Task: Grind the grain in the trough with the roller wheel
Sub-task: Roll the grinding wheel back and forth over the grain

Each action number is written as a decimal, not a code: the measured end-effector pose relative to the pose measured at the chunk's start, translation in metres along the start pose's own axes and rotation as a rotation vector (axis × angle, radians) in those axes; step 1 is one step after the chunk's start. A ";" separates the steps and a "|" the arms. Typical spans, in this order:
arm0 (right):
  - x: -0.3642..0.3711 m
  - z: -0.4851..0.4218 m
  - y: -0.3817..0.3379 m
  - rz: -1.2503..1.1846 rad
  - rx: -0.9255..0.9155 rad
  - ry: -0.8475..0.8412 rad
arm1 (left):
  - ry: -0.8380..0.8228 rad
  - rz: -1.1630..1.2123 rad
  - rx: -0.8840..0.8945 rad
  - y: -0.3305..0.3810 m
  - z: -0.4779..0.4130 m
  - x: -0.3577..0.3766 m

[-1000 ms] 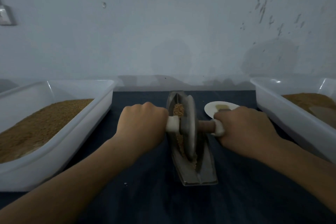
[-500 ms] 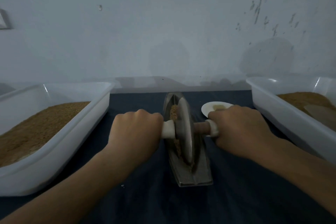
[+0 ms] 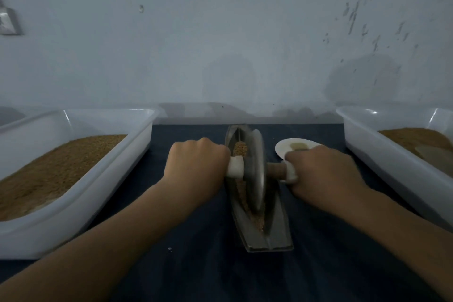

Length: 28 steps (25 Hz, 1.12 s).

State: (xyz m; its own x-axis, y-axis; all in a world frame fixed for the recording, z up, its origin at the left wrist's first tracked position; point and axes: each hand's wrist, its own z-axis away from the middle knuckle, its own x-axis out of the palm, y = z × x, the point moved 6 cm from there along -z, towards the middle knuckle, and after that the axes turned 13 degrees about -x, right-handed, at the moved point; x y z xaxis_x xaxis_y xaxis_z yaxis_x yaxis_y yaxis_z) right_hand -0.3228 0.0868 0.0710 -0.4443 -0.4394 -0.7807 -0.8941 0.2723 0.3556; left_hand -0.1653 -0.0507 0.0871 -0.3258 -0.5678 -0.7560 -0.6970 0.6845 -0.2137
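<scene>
Head view: my left hand (image 3: 196, 167) and right hand (image 3: 321, 171) curl tight round the axle (image 3: 275, 170) ends, the best hold, I think, on the wheel (image 3: 256, 171), likely heavy and hard, in the trough (image 3: 279, 233) of grain (image 3: 239, 151).

Two hands are counted: one left hand (image 3: 196, 164) and one right hand (image 3: 323, 171). One roller wheel (image 3: 256, 167) and one trough (image 3: 277, 235) are registered. Two white tubs are counted: one left tub (image 3: 98, 191) and one right tub (image 3: 392, 167). One small white dish (image 3: 282, 148) is recorded.
</scene>
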 end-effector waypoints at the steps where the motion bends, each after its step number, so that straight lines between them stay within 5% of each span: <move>1: -0.010 0.009 -0.002 0.018 -0.035 0.075 | 0.028 0.019 0.025 -0.003 0.009 -0.010; 10: 0.016 -0.069 0.009 -0.011 0.065 -0.209 | -0.248 0.059 -0.214 -0.008 -0.041 0.039; 17: -0.021 -0.001 -0.001 0.119 -0.086 0.004 | -0.004 0.013 0.036 -0.008 0.007 -0.011; 22: 0.026 -0.051 0.012 -0.096 0.124 -0.174 | -0.159 -0.027 -0.155 -0.001 -0.039 0.027; 28: 0.014 -0.012 0.010 -0.086 0.026 -0.157 | -0.038 -0.011 0.042 0.000 -0.012 0.007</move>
State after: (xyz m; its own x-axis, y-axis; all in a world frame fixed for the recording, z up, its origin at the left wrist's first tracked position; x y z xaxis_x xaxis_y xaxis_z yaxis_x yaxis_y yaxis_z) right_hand -0.3386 0.0732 0.0699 -0.3499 -0.3238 -0.8791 -0.9258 0.2625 0.2718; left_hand -0.1756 -0.0602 0.0891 -0.2931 -0.5580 -0.7764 -0.6727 0.6974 -0.2472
